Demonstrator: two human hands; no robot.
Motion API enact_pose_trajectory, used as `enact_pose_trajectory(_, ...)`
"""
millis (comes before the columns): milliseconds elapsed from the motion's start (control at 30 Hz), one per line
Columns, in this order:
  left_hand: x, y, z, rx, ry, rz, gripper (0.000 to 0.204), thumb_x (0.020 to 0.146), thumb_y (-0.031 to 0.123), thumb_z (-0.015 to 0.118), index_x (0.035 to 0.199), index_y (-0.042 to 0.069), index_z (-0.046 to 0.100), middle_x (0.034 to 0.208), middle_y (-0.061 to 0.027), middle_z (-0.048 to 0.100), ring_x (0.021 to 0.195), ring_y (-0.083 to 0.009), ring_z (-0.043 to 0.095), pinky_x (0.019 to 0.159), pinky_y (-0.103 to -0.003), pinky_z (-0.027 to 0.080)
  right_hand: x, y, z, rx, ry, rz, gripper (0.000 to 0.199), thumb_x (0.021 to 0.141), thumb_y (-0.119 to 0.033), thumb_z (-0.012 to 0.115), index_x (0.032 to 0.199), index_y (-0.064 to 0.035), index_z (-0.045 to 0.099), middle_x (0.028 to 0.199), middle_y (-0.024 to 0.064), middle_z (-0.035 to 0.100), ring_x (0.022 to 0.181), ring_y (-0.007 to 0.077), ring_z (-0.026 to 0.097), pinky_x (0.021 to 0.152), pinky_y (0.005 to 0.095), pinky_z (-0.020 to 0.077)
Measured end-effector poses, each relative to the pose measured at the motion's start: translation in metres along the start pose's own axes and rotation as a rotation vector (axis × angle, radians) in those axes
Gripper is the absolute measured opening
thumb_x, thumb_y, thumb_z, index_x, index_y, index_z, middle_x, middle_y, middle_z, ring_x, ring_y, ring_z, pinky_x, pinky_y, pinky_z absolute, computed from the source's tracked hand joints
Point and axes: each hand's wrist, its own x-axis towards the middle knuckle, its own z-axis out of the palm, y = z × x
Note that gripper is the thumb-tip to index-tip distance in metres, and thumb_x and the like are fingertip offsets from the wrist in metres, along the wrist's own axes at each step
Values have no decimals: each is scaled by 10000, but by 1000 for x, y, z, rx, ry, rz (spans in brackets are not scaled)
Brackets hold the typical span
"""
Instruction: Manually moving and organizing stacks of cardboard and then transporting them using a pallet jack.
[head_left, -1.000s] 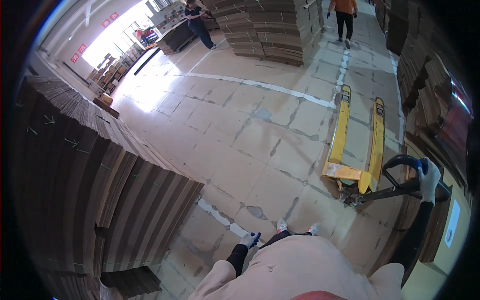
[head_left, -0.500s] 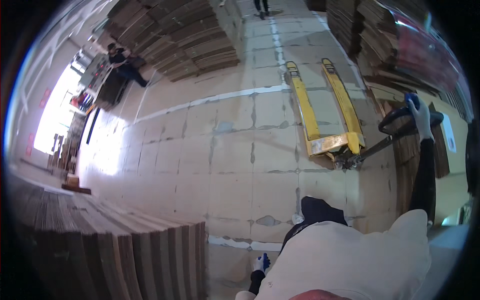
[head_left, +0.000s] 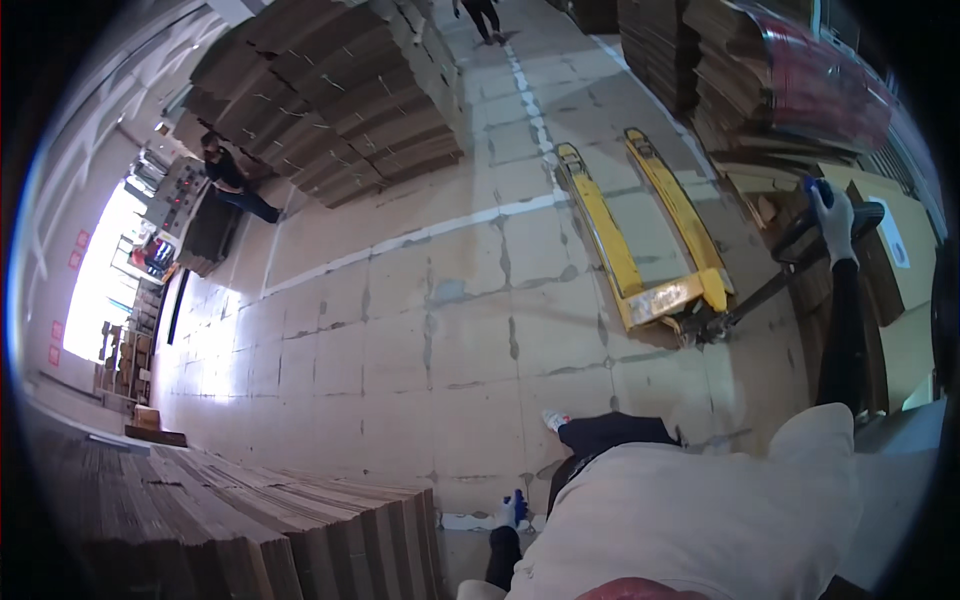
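A yellow pallet truck (head_left: 672,296) stands on the floor ahead and to the right, its two forks pointing away from me and bare. Its dark loop handle (head_left: 868,218) tilts over toward the right. My right hand (head_left: 836,222), in a white and blue glove, is closed around that handle with the arm stretched forward. Low beside my body hangs my left hand (head_left: 511,512), gloved alike, with its fingers loosely apart and nothing seen in them. It is nearest to a stack of flat cardboard (head_left: 370,545) at the lower left, without touching it.
Tall cardboard stacks (head_left: 350,100) rise at the far left, and more cardboard (head_left: 725,85) with red wrapping (head_left: 825,85) at the right. A person (head_left: 232,182) stands by a control panel (head_left: 180,200); another person (head_left: 482,18) is far ahead. White lines (head_left: 400,240) mark the tiled floor.
My view has turned slightly and a shoe now shows in front of me. The far person's legs have shifted. My right hand stays on the pallet truck's handle.
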Motion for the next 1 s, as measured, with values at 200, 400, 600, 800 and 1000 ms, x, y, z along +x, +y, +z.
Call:
enact_pose_trajectory(200, -6, 63, 5, 5, 91, 250, 389, 845, 425, 563, 842, 37, 592, 621, -51, 588, 526, -146, 564, 453, -270, 432, 3, -12, 13, 156, -103, -7, 345, 857, -302, 558, 1030, -9, 617, 967, 173, 632, 917, 316, 585, 803, 364, 437)
enact_pose_trajectory(400, -81, 37, 70, 560, 110, 313, 539, 831, 548, 472, 872, 39, 644, 723, -104, 648, 650, -212, 618, 634, -337, 467, 7, 32, 13, -89, -249, -184, 369, 885, -311, 510, 1081, -7, 576, 981, 196, 610, 912, 352, 571, 803, 395, 428)
enact_pose_trajectory(600, -140, 43, 141, 740, 44, 593, 516, 838, 518, 473, 903, 29, 627, 757, -145, 634, 715, -274, 606, 670, -376, 454, 12, 32, 5, -94, -381, -236, 381, 902, -321, 479, 1118, -17, 558, 1054, 189, 596, 988, 333, 561, 845, 373, 427)
enact_pose_trajectory(800, -182, 131, 276, 688, -86, 887, 470, 861, 497, 457, 917, 55, 604, 774, -144, 615, 701, -242, 591, 657, -371, 441, 21, 53, 13, 101, -505, -334, 401, 877, -201, 519, 1231, -18, 466, 1199, 186, 519, 1112, 329, 497, 933, 373, 384)
enact_pose_trajectory(1000, -278, 273, 460, 626, -97, 1483, 345, 740, 320, 658, 916, 47, 541, 757, -161, 563, 677, -319, 566, 613, -390, 449, 11, 63, -46, 439, -451, -430, 620, 790, -83, 590, 1345, -37, 316, 1362, 149, 360, 1283, 280, 308, 1058, 358, 256)
